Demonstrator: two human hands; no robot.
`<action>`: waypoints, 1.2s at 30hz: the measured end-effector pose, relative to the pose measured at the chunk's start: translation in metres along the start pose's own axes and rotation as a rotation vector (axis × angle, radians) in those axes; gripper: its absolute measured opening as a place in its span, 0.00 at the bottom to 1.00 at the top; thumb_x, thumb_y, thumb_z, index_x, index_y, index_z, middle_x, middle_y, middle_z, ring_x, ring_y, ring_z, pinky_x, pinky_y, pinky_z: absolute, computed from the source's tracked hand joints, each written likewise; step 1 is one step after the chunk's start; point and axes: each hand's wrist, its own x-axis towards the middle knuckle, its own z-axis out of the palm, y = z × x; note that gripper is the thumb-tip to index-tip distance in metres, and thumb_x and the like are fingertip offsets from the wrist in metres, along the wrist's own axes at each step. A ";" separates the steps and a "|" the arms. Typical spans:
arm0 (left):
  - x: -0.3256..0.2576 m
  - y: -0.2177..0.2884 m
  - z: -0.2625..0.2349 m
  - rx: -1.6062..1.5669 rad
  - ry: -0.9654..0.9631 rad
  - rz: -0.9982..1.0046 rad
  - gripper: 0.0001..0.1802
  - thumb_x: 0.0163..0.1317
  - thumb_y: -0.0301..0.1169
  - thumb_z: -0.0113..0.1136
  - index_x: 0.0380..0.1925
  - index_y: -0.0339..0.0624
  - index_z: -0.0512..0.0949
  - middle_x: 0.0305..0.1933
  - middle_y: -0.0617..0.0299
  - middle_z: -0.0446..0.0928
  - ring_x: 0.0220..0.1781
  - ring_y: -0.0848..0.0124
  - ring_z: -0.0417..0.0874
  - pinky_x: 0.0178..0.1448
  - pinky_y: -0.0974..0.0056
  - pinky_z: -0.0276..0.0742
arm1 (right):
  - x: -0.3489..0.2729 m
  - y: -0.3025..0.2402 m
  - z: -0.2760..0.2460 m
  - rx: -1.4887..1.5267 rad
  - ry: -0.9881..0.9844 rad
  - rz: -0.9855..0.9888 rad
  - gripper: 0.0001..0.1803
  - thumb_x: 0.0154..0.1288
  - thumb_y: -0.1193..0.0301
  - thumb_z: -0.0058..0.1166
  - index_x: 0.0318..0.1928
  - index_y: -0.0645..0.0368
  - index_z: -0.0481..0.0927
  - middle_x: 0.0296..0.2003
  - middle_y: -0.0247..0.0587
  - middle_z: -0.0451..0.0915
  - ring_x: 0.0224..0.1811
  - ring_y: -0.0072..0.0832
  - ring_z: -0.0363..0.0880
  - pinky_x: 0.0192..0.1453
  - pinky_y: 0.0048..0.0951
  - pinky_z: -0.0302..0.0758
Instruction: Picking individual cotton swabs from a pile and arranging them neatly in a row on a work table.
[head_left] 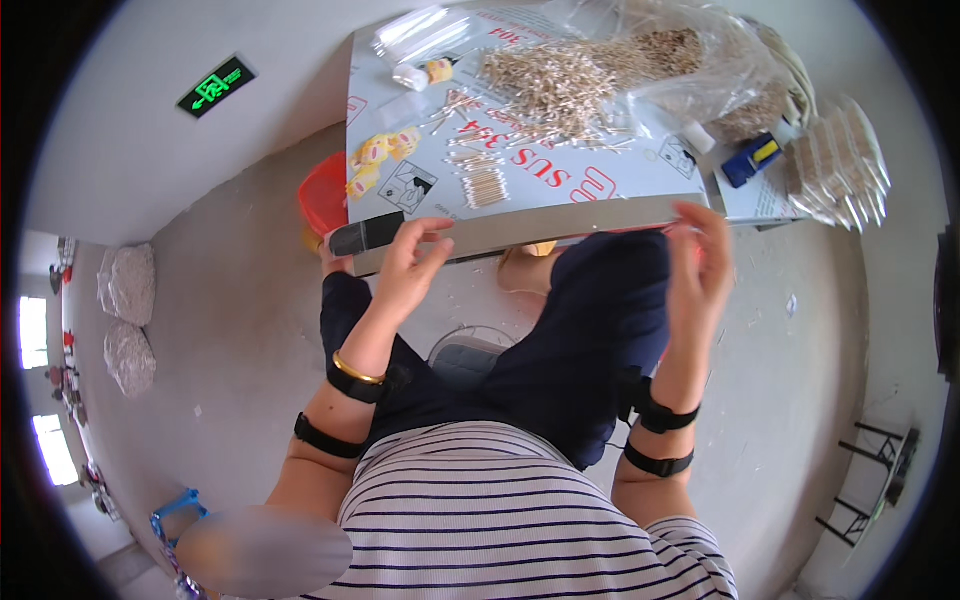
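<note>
My left hand (412,262) hovers by the near edge of the metal-topped table (640,178), close to a black strip (368,234) on that edge. Its thumb and fingers are apart, with nothing visible between them. Over at the right end of the same edge is my right hand (702,262), slightly blurred, its fingers bent and apart; I see nothing held there. Beyond my hands, a large heap of cotton swabs (550,85) covers the back of the table. A smaller group of swabs (485,187) lies lined up nearer me, beside crumpled yellow printed packets (370,160).
A clear plastic bag (740,75) holds more swabs at the back right. Near it are a blue and yellow box (752,160) and stacked clear packs of swabs (840,165). Clear plastic sleeves (425,35) lie back left. A red container (323,195) stands left of the table.
</note>
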 end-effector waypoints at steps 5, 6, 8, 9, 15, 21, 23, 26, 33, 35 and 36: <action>0.011 -0.038 0.014 0.042 -0.100 -0.065 0.22 0.70 0.37 0.67 0.61 0.45 0.79 0.59 0.60 0.78 0.60 0.66 0.78 0.57 0.61 0.75 | -0.007 0.051 0.110 -0.103 -0.547 0.037 0.20 0.69 0.69 0.63 0.59 0.64 0.81 0.59 0.54 0.79 0.63 0.50 0.76 0.69 0.45 0.72; 0.015 -0.046 0.015 0.038 -0.096 -0.077 0.22 0.70 0.37 0.67 0.61 0.45 0.79 0.59 0.60 0.78 0.60 0.66 0.78 0.57 0.61 0.75 | -0.013 0.067 0.127 -0.090 -0.606 0.102 0.22 0.69 0.68 0.62 0.60 0.64 0.80 0.61 0.55 0.78 0.65 0.52 0.74 0.70 0.46 0.71; 0.029 -0.061 0.018 0.119 -0.092 -0.060 0.24 0.70 0.37 0.66 0.62 0.43 0.76 0.61 0.56 0.77 0.60 0.61 0.79 0.59 0.58 0.75 | -0.024 0.098 0.151 -0.122 -0.610 0.115 0.24 0.68 0.69 0.62 0.62 0.63 0.78 0.62 0.55 0.77 0.65 0.53 0.74 0.70 0.46 0.71; 0.037 -0.071 0.020 0.113 -0.090 -0.074 0.24 0.70 0.37 0.66 0.62 0.43 0.76 0.61 0.56 0.77 0.60 0.61 0.79 0.59 0.58 0.75 | -0.028 0.110 0.161 -0.149 -0.609 0.121 0.26 0.68 0.69 0.62 0.65 0.63 0.77 0.63 0.56 0.77 0.65 0.53 0.74 0.69 0.46 0.72; 0.100 -0.128 0.034 0.394 0.116 0.150 0.28 0.68 0.36 0.66 0.66 0.42 0.72 0.63 0.50 0.75 0.65 0.50 0.76 0.67 0.47 0.70 | -0.012 0.154 0.215 -0.216 -0.557 0.033 0.28 0.68 0.72 0.59 0.68 0.62 0.73 0.63 0.56 0.76 0.64 0.55 0.75 0.68 0.47 0.74; 0.140 -0.136 0.044 0.597 0.237 0.122 0.30 0.66 0.35 0.66 0.67 0.42 0.72 0.66 0.53 0.72 0.67 0.50 0.72 0.69 0.44 0.67 | 0.028 0.191 0.249 -0.254 -0.532 0.031 0.24 0.69 0.75 0.56 0.65 0.61 0.77 0.57 0.55 0.78 0.62 0.53 0.75 0.68 0.48 0.73; 0.146 -0.134 0.047 0.646 0.240 0.079 0.29 0.64 0.34 0.65 0.66 0.41 0.74 0.65 0.56 0.72 0.68 0.52 0.71 0.70 0.45 0.65 | 0.037 0.198 0.258 -0.281 -0.518 0.070 0.23 0.68 0.76 0.55 0.63 0.61 0.79 0.56 0.55 0.78 0.61 0.54 0.74 0.66 0.49 0.73; 0.149 -0.132 0.054 0.612 0.236 0.081 0.29 0.62 0.33 0.66 0.64 0.41 0.75 0.65 0.57 0.72 0.68 0.53 0.70 0.70 0.45 0.64 | 0.041 0.205 0.267 -0.373 -0.510 0.088 0.21 0.68 0.76 0.54 0.61 0.60 0.81 0.54 0.55 0.78 0.60 0.52 0.74 0.65 0.48 0.73; 0.139 -0.127 0.069 0.519 0.227 0.117 0.32 0.62 0.33 0.65 0.67 0.40 0.74 0.66 0.57 0.71 0.69 0.53 0.69 0.71 0.45 0.62 | 0.033 0.200 0.280 -0.313 -0.539 0.121 0.21 0.69 0.78 0.51 0.60 0.61 0.83 0.52 0.54 0.78 0.57 0.52 0.74 0.65 0.49 0.72; 0.139 -0.126 0.070 0.482 0.202 0.087 0.35 0.62 0.34 0.65 0.71 0.40 0.70 0.70 0.55 0.69 0.71 0.51 0.68 0.73 0.44 0.60 | 0.033 0.205 0.280 -0.244 -0.539 0.110 0.21 0.68 0.78 0.50 0.61 0.61 0.82 0.53 0.55 0.77 0.56 0.52 0.74 0.65 0.49 0.72; 0.140 -0.128 0.068 0.482 0.201 0.085 0.35 0.62 0.34 0.65 0.71 0.40 0.70 0.70 0.55 0.69 0.71 0.51 0.68 0.73 0.44 0.60 | 0.035 0.207 0.279 -0.244 -0.541 0.112 0.21 0.68 0.78 0.50 0.61 0.61 0.82 0.53 0.55 0.77 0.56 0.52 0.74 0.65 0.49 0.72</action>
